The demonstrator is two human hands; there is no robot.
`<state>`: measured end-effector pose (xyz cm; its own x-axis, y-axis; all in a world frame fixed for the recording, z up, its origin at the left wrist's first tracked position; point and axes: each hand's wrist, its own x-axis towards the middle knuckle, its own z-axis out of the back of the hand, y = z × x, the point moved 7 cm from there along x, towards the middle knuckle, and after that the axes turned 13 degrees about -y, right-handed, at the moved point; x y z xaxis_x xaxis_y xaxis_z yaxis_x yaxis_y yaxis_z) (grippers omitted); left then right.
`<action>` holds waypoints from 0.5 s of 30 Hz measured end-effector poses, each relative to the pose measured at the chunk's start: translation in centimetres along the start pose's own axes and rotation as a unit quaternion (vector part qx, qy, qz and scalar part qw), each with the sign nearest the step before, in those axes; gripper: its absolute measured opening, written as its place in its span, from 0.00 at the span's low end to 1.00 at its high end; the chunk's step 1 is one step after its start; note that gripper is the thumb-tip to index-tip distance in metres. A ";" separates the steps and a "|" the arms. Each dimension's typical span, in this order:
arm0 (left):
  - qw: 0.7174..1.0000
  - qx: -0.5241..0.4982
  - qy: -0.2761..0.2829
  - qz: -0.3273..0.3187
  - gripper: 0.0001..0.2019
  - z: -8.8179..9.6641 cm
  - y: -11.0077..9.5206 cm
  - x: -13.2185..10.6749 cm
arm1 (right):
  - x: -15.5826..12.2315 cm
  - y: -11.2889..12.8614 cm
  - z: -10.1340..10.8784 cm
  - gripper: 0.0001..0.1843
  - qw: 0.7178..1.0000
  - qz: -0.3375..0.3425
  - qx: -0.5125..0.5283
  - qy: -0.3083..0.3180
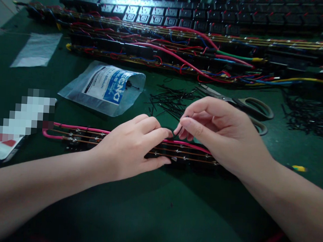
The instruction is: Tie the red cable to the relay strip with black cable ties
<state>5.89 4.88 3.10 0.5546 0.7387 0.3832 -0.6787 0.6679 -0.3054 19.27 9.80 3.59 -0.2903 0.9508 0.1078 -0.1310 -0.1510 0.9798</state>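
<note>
A long black socket strip (185, 158) lies across the green table, its copper bars facing up and a thick red wire (77, 128) running along its far side. My left hand (129, 146) is closed over the middle of this strip, thumb on the near side and fingers on the far side. Just to the right, my right hand (218, 130) pinches a thin black cable tie (179, 131) between thumb and forefinger. The tie curves down beside the red wire near my left fingertips; whether it loops fully round the strip is hidden.
Loose black ties (169, 99) lie behind my hands, beside scissors (257, 106). An opened plastic bag (104, 88) and a flat white packet (38, 49) are at left, near a partly blurred-out device (2, 148). Wired strips (144, 48) fill the back; more ties (312, 117) lie right.
</note>
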 end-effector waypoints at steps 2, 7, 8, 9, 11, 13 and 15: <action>1.000 0.004 0.002 -0.007 0.16 0.0 0.0 0.0 | 0.0 -0.2 -0.3 0.07 0.999 -0.021 0.027 0.014; 1.000 0.005 0.007 -0.009 0.15 -0.1 0.1 0.0 | 0.0 -0.7 -0.6 0.09 0.998 -0.051 0.036 0.029; 1.000 0.005 0.008 -0.007 0.15 -0.2 0.1 0.0 | 0.0 -0.8 -0.5 0.09 0.998 -0.050 0.033 0.028; 1.000 0.004 0.010 -0.005 0.14 -0.2 0.1 0.0 | 0.0 -0.8 -0.5 0.09 0.998 -0.049 0.032 0.030; 1.000 0.003 0.011 -0.001 0.14 -0.2 0.1 0.0 | 0.0 -0.8 -0.5 0.09 0.998 -0.046 0.027 0.033; 1.000 0.001 0.011 0.003 0.14 -0.1 0.1 0.1 | -0.1 -0.7 -0.5 0.08 0.998 -0.044 0.021 0.034; 1.000 -0.001 0.012 0.008 0.14 -0.1 0.1 0.1 | -0.1 -0.5 -0.4 0.08 0.999 -0.034 0.013 0.032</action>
<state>5.92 5.04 2.99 0.5548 0.7519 0.3562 -0.6868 0.6555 -0.3140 18.96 9.66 2.99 -0.3412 0.9395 0.0300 -0.1275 -0.0778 0.9888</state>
